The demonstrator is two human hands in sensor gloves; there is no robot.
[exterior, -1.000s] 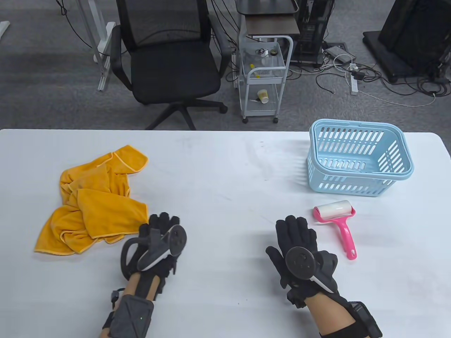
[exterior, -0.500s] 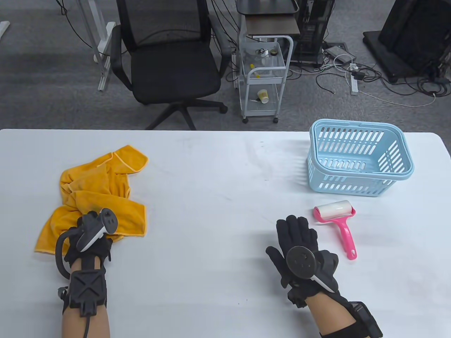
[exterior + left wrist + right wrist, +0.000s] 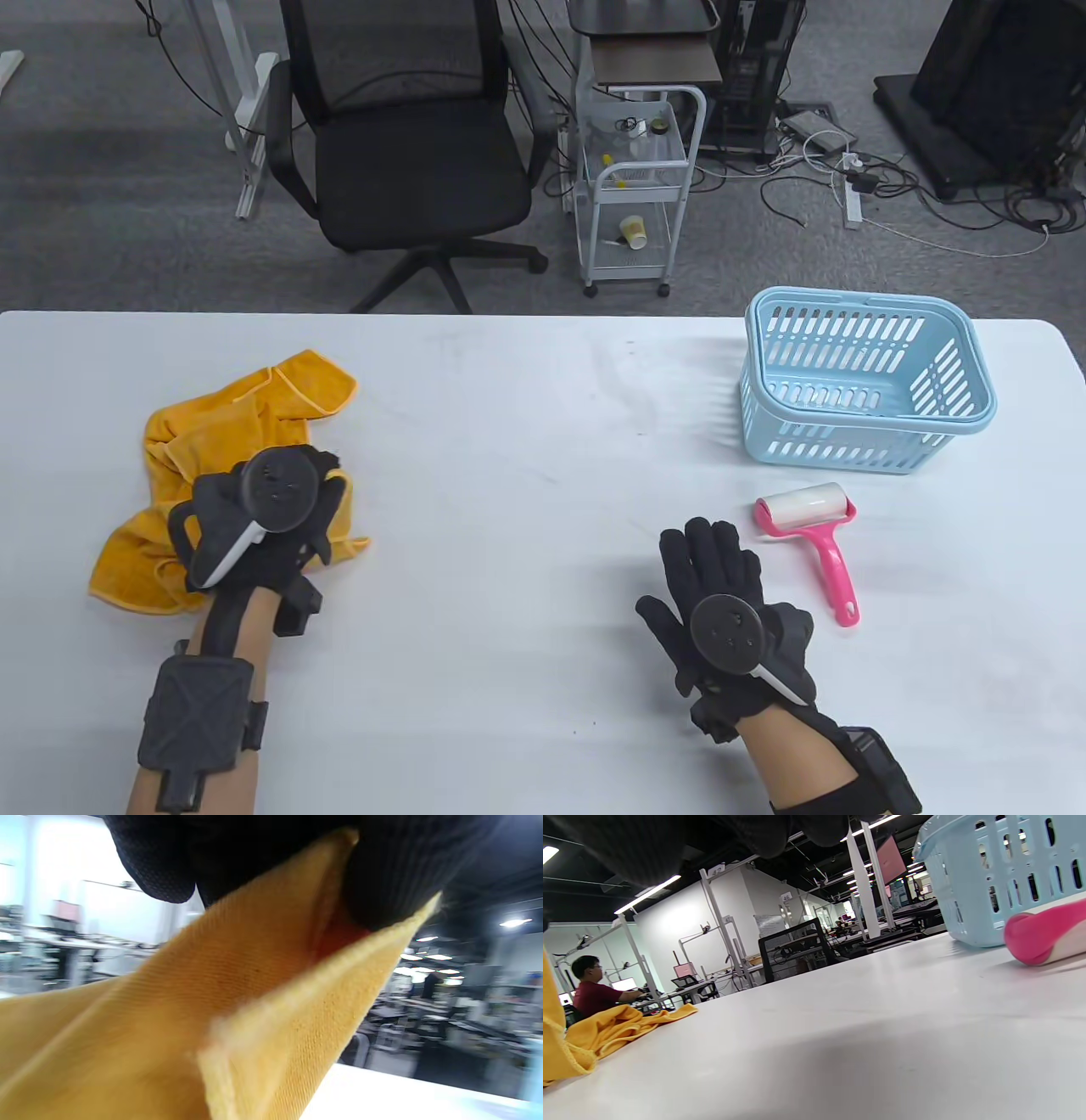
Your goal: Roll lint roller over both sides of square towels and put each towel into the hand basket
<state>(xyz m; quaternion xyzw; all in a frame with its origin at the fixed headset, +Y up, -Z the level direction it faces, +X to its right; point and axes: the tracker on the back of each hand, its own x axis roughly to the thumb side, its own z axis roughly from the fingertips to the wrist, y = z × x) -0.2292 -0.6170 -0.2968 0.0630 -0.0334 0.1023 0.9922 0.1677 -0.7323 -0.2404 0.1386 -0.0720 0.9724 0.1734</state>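
Fingers of the left hand (image 3: 254,531) are hidden under its tracker in the table view; only the left wrist view shows a fold of the yellow towels (image 3: 182,475) pinched between gloved fingertips (image 3: 394,878). The rest of the heap is spread on the counter (image 3: 526,441) beyond that hand. The right hand (image 3: 721,594) is laid flat with fingers spread. Just to its right lies the pink lint roller (image 3: 814,535), cut off in the right wrist view. The blue hand basket (image 3: 865,382) is placed beyond the roller.

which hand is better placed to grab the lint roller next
Right. The right hand rests open on the table just beside the pink lint roller, while the left hand already pinches the yellow towel.
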